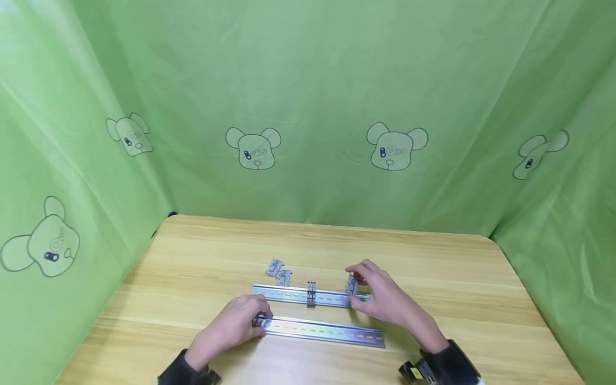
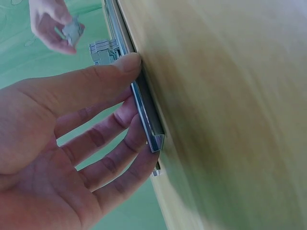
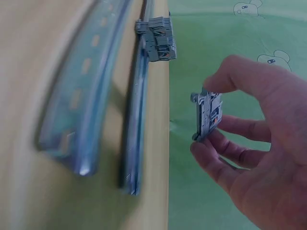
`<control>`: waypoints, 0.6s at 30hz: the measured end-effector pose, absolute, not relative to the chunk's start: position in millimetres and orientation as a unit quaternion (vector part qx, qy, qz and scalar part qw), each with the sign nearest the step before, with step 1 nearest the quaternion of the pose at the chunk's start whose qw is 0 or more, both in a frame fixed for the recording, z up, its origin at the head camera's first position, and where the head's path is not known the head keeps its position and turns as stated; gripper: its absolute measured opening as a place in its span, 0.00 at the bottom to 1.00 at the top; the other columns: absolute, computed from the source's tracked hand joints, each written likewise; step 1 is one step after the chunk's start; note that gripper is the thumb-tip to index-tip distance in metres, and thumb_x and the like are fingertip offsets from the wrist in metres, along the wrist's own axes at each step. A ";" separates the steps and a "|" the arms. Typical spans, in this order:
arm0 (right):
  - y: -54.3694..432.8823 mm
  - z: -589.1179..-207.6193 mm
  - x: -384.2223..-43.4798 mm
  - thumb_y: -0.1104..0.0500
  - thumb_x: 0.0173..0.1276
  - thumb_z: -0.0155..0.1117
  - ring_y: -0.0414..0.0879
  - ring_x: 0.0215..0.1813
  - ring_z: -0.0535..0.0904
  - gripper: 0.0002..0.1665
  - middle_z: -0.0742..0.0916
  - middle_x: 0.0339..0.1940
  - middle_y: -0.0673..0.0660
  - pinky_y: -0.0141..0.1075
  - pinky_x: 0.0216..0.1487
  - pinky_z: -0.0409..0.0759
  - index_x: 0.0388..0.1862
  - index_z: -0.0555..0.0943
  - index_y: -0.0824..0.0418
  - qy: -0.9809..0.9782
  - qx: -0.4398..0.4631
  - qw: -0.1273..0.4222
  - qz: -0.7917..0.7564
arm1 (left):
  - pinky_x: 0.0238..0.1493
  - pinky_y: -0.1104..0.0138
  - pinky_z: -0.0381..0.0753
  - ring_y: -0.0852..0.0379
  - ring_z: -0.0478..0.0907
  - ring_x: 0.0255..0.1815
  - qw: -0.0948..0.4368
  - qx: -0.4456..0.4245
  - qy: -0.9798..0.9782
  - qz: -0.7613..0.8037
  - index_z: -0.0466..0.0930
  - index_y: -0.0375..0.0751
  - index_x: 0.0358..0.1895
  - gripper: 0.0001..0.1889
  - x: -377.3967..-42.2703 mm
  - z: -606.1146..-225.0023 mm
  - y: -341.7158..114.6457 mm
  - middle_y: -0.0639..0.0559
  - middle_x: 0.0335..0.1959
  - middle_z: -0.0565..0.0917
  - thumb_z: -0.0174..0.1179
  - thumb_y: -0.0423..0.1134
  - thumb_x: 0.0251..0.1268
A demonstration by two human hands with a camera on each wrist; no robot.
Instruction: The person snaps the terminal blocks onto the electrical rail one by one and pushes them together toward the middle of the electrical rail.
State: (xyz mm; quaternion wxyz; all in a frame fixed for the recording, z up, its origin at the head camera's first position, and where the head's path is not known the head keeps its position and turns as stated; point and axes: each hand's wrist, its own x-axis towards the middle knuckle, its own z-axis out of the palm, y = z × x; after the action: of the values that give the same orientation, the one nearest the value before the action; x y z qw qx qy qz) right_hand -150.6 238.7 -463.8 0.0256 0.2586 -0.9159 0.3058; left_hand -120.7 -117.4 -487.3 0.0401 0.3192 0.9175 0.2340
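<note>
My left hand (image 1: 236, 322) grips the left end of the nearer slotted metal DIN rail (image 1: 322, 330), thumb on one long edge and fingertips on the other. Over the right end of the farther DIN rail (image 1: 284, 293), my right hand (image 1: 382, 294) pinches a grey terminal block (image 3: 208, 115) between thumb and fingers. In the right wrist view this block is held apart from both rails. Several thin terminal blocks (image 1: 311, 294) stand side by side on the middle of the farther rail. The two rails lie roughly parallel.
Behind the farther rail, toward its left, a loose terminal block (image 1: 275, 267) lies close to another loose block (image 1: 284, 277). Everything rests on a wood-grain table (image 1: 433, 267). A green curtain (image 1: 308, 187) with bear-head drawings encloses the back and sides.
</note>
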 end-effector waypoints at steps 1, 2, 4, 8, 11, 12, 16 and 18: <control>241.7 -465.4 -147.0 0.62 0.54 0.77 0.48 0.49 0.83 0.34 0.81 0.49 0.52 0.42 0.51 0.87 0.62 0.78 0.67 -0.916 0.263 0.029 0.302 | 0.39 0.69 0.83 0.60 0.81 0.36 0.038 0.320 0.917 0.233 0.88 0.45 0.39 0.15 -120.6 -487.6 -117.6 0.58 0.37 0.85 0.80 0.35 0.45; 244.6 -467.1 -143.5 0.62 0.54 0.77 0.48 0.48 0.83 0.34 0.81 0.48 0.52 0.41 0.51 0.87 0.61 0.79 0.67 -0.914 0.270 0.033 0.301 | 0.40 0.68 0.83 0.60 0.81 0.37 0.036 0.321 0.918 0.232 0.88 0.45 0.39 0.15 -120.7 -487.7 -117.8 0.57 0.37 0.86 0.80 0.35 0.45; 250.7 -471.2 -136.2 0.63 0.52 0.77 0.47 0.47 0.82 0.33 0.81 0.47 0.50 0.40 0.49 0.87 0.59 0.79 0.67 -0.912 0.279 0.043 0.298 | 0.41 0.67 0.83 0.60 0.82 0.38 0.032 0.322 0.918 0.228 0.88 0.45 0.39 0.15 -120.6 -488.2 -117.8 0.57 0.37 0.86 0.80 0.35 0.45; 263.3 -478.7 -121.8 0.65 0.51 0.78 0.45 0.46 0.83 0.31 0.82 0.47 0.50 0.38 0.49 0.87 0.56 0.79 0.66 -0.904 0.293 0.058 0.306 | 0.42 0.65 0.84 0.59 0.82 0.38 0.032 0.321 0.919 0.225 0.88 0.45 0.39 0.15 -120.4 -489.3 -117.8 0.57 0.37 0.86 0.80 0.35 0.46; 271.6 -482.5 -113.5 0.67 0.49 0.78 0.45 0.48 0.83 0.32 0.82 0.48 0.51 0.38 0.50 0.87 0.55 0.79 0.65 -0.898 0.298 0.059 0.317 | 0.41 0.67 0.83 0.60 0.81 0.37 0.034 0.317 0.920 0.227 0.88 0.46 0.39 0.15 -120.9 -490.2 -118.5 0.58 0.37 0.86 0.80 0.35 0.45; 274.1 -483.4 -111.2 0.67 0.48 0.78 0.44 0.48 0.83 0.32 0.83 0.48 0.51 0.39 0.51 0.87 0.55 0.79 0.65 -0.898 0.299 0.058 0.318 | 0.40 0.67 0.83 0.61 0.81 0.37 0.035 0.316 0.920 0.227 0.88 0.46 0.39 0.15 -121.2 -490.4 -118.7 0.58 0.37 0.85 0.80 0.35 0.45; 282.7 -486.6 -103.9 0.69 0.47 0.78 0.44 0.49 0.83 0.33 0.82 0.48 0.50 0.39 0.51 0.87 0.54 0.78 0.64 -0.895 0.302 0.056 0.323 | 0.40 0.68 0.83 0.62 0.80 0.37 0.038 0.314 0.921 0.229 0.88 0.46 0.39 0.15 -122.2 -491.4 -119.3 0.59 0.37 0.85 0.80 0.35 0.46; 286.1 -488.2 -100.9 0.69 0.47 0.79 0.45 0.49 0.83 0.33 0.82 0.48 0.50 0.40 0.51 0.87 0.54 0.78 0.64 -0.894 0.304 0.054 0.324 | 0.40 0.67 0.82 0.62 0.80 0.37 0.039 0.314 0.921 0.229 0.88 0.47 0.39 0.15 -122.6 -492.0 -119.5 0.59 0.37 0.85 0.80 0.35 0.46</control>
State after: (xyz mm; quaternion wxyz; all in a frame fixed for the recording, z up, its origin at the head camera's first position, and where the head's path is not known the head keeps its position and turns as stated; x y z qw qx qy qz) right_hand -100.9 286.1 -488.2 0.0543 0.3044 -0.8941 0.3238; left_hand -122.6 -119.5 -492.0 0.0389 0.3135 0.9207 0.2291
